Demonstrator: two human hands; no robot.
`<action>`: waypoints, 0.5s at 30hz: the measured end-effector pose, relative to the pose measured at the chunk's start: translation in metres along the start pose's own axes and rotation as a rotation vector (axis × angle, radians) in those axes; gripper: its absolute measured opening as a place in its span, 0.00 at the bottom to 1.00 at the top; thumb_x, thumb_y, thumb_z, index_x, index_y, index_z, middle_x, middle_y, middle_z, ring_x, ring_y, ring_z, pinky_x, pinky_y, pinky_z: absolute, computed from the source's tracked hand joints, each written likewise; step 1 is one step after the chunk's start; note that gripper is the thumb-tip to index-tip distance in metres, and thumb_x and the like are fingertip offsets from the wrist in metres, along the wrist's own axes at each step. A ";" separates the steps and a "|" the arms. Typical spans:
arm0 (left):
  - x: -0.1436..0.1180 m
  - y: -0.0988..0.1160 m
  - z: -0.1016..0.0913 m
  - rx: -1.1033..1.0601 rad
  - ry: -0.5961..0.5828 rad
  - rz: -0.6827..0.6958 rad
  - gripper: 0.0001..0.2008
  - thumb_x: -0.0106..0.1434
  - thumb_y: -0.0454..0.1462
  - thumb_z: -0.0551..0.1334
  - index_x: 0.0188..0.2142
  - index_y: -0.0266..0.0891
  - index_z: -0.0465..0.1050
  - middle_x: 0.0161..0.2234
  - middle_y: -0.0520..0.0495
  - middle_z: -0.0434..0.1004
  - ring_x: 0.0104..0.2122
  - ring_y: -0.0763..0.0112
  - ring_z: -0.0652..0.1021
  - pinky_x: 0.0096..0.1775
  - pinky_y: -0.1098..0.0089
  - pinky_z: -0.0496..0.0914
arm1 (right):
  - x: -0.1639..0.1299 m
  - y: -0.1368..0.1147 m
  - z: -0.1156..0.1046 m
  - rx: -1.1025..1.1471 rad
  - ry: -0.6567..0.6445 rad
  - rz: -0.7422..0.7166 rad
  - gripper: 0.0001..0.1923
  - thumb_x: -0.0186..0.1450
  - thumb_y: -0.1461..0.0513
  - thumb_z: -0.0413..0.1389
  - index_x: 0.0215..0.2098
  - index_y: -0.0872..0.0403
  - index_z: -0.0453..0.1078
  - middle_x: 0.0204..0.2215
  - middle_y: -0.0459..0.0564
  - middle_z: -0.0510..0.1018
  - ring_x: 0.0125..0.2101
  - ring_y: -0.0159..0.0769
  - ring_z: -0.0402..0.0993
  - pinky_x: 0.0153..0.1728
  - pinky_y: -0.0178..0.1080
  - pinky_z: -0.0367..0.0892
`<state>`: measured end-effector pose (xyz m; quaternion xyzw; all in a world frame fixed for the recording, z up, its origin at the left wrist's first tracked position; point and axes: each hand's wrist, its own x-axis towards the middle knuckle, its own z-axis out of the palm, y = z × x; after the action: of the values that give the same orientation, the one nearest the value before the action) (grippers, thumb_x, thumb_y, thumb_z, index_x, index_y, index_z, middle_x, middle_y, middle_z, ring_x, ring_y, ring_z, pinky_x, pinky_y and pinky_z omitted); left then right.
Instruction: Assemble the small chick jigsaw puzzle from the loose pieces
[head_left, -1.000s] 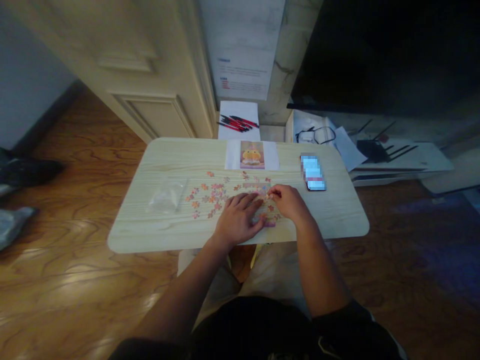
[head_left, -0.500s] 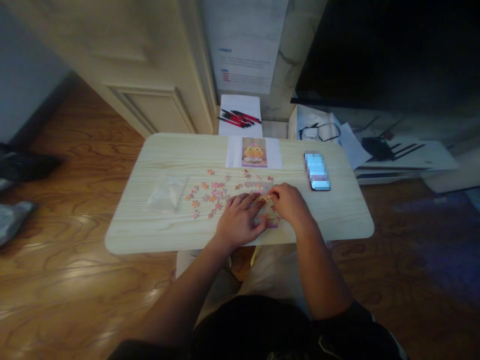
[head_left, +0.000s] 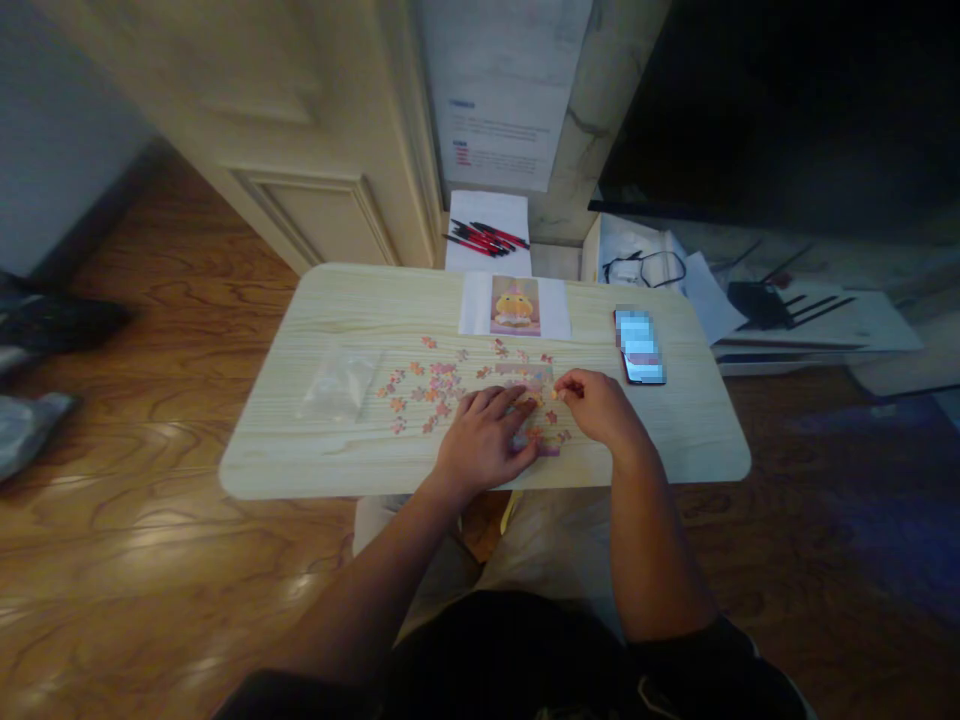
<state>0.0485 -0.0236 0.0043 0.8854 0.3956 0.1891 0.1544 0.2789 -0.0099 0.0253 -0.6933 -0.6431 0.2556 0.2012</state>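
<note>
My left hand (head_left: 487,438) lies with fingers spread over a partly joined jigsaw puzzle (head_left: 525,372), covering much of it. Just right of the puzzle, my right hand (head_left: 598,405) pinches a small yellowish puzzle piece (head_left: 556,393) between thumb and forefinger. Several loose puzzle pieces (head_left: 442,380) in pink and orange are scattered left of my left hand. A few more lie above the puzzle and by its right edge. Behind the puzzle, a printed sheet (head_left: 515,306) shows a picture of a yellow figure.
A clear plastic bag (head_left: 341,385) rests on the left of the pale wooden table (head_left: 262,455). At the right lies a phone (head_left: 640,346) with a lit screen. Beyond the far edge, red and black pens (head_left: 487,238) sit on white paper, and a black router (head_left: 761,303) stands on a shelf.
My right hand has moved slightly right, away from the puzzle, with the piece in its fingertips. My left hand stays on the puzzle. The whole view has shifted a little.
</note>
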 end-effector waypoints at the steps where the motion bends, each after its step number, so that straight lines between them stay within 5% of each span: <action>1: 0.000 0.000 0.000 0.000 0.001 -0.003 0.28 0.68 0.53 0.62 0.63 0.47 0.72 0.67 0.43 0.68 0.62 0.45 0.69 0.60 0.45 0.65 | -0.001 0.001 -0.001 0.003 -0.012 -0.002 0.08 0.67 0.67 0.60 0.40 0.51 0.80 0.39 0.48 0.86 0.40 0.38 0.81 0.44 0.38 0.70; 15: -0.001 0.001 -0.002 -0.024 0.015 -0.029 0.26 0.69 0.51 0.61 0.63 0.46 0.71 0.66 0.44 0.70 0.61 0.47 0.70 0.60 0.46 0.65 | -0.005 0.013 -0.008 -0.053 -0.009 -0.038 0.10 0.68 0.67 0.59 0.42 0.50 0.82 0.43 0.50 0.86 0.44 0.39 0.81 0.50 0.40 0.71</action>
<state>0.0477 -0.0247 0.0060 0.8762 0.4072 0.1982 0.1646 0.2933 -0.0162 0.0244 -0.6850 -0.6635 0.2376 0.1846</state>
